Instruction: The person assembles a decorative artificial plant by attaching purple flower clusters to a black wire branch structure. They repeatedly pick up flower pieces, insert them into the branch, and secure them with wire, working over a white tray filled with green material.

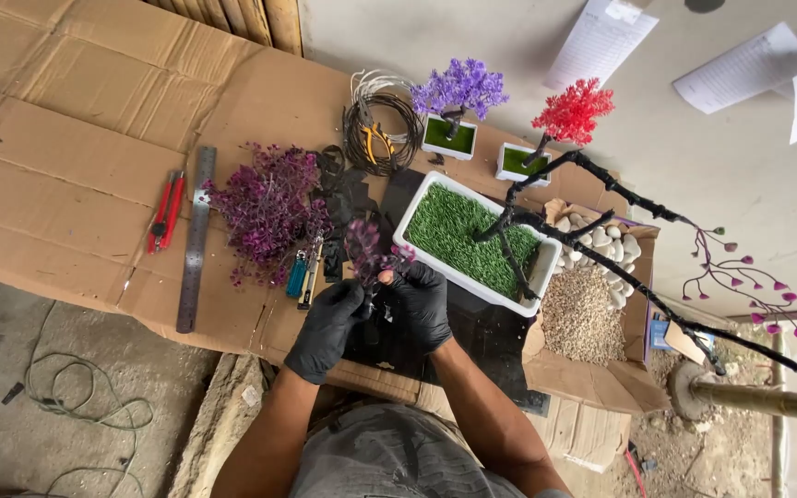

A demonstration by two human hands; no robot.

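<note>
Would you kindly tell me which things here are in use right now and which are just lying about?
In use:
left hand
right hand
purple sprig, held between both hands

Lying about:
ruler
red cutter
purple foliage pile
wire coil
white planter with black branch
gravel box

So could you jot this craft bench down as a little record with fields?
Surface: cardboard sheets
Hands: left hand and right hand, black-gloved, together pinching a purple leaf sprig
Centre: white grass tray holding a black branch
Left: purple foliage pile, steel ruler, red cutter
Back: wire coil, purple mini tree, red mini tree
Right: box of pebbles
</note>
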